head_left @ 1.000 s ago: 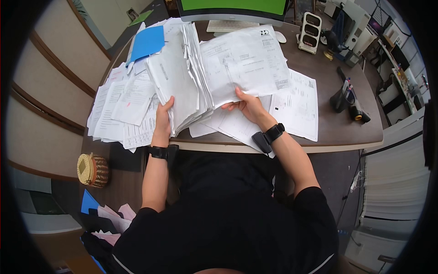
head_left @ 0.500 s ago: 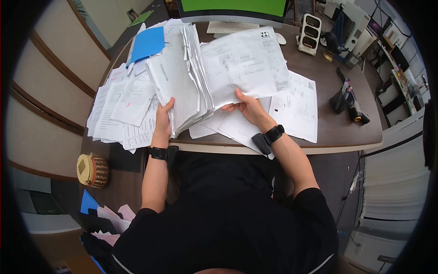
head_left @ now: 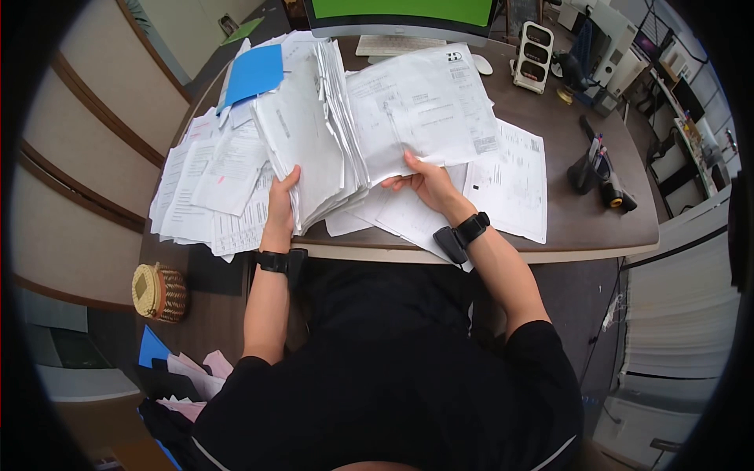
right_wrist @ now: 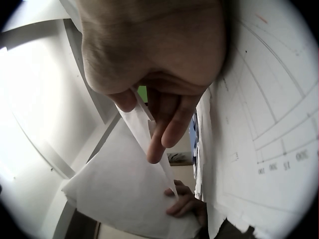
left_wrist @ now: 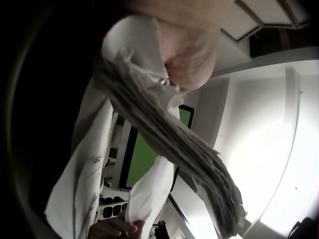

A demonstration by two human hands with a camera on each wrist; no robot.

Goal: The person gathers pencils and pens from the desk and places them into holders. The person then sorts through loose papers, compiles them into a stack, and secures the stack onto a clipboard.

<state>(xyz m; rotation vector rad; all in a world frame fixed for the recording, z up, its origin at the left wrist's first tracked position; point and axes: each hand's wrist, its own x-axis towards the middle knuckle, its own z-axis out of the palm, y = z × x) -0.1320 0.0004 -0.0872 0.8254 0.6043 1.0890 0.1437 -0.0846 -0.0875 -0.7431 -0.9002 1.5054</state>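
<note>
My left hand [head_left: 283,206] grips the near left edge of a thick stack of papers [head_left: 302,149], thumb lying on top. In the left wrist view the stack's many sheet edges [left_wrist: 169,134] fan out beside the palm. My right hand [head_left: 426,182] pinches the lower edge of a printed white sheet [head_left: 424,110], its thumb on the upper face and fingers beneath. That sheet slants up to the right of the stack, with a dark logo at its top corner. In the right wrist view, the thumb and fingers [right_wrist: 172,119] hold the paper's edge between them.
Loose printed papers [head_left: 224,173] lie left of the stack, with a blue folder [head_left: 255,72] above. More sheets [head_left: 510,184] lie at right. Keyboard [head_left: 400,45], mouse [head_left: 482,64], white holder [head_left: 534,59] and pen cup [head_left: 587,173] stand around. A woven basket [head_left: 159,293] sits lower left.
Both hands keep their hold in the same places. The printed sheet and the stack barely shift.
</note>
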